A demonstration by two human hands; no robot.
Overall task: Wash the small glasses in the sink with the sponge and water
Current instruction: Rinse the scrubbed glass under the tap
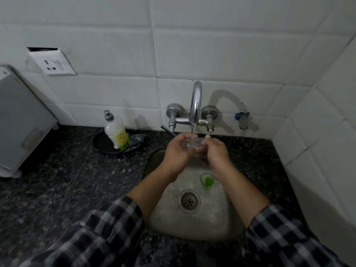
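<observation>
A small clear glass (192, 145) lies sideways between my two hands, right under the spout of the chrome tap (195, 105). My left hand (176, 153) grips its left end with curled fingers. My right hand (215, 151) holds its right end, fingers bent round it. Both hands hover over the back of the steel sink (217, 224). A second small glass (206, 181) with green liquid in it stands upright in the basin, just behind the drain (189, 200) and below my right wrist. No sponge shows.
A dish soap bottle (116, 132) stands in a black dish (102, 143) on the dark granite counter (57, 189) left of the tap. A white appliance (21, 120) fills the far left. White tiled walls close the back and right side.
</observation>
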